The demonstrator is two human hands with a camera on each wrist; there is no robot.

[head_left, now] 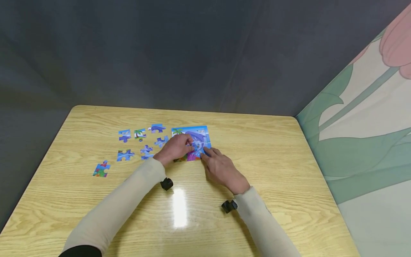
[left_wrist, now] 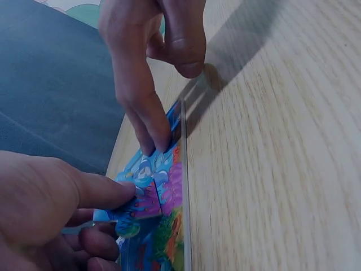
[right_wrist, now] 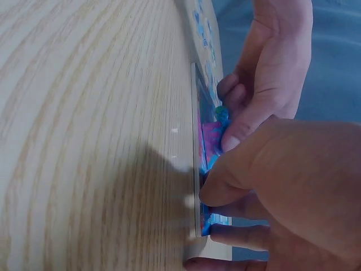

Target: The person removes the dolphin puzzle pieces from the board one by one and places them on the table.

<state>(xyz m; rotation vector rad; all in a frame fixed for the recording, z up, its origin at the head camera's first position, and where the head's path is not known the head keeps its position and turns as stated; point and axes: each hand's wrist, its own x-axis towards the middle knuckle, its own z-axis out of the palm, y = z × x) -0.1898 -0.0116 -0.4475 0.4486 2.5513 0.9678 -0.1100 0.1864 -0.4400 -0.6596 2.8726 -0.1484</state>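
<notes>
A jigsaw puzzle [head_left: 197, 129] with a dolphin and sea picture lies on the table under both hands. My left hand [head_left: 174, 147] pinches a pink-and-blue puzzle piece [left_wrist: 146, 206] between thumb and fingers over the puzzle. In the left wrist view this piece sits slightly tilted, with its green tab over the darker board. The right hand [head_left: 223, 168] rests its fairly straight fingertips on the puzzle's lower right part. Seen from the right wrist, its thumb touches the puzzle's near edge beside the piece [right_wrist: 212, 134]. The left hand hides part of the picture.
Several loose puzzle pieces lie left of the puzzle, among them a palm-tree piece [head_left: 140, 133], a dolphin piece [head_left: 157, 128] and, farthest left, a red-and-green piece [head_left: 101, 170]. A dark curtain [head_left: 160, 53] hangs behind the wooden table [head_left: 273, 171]; a flowered cloth [head_left: 363, 150] is at right.
</notes>
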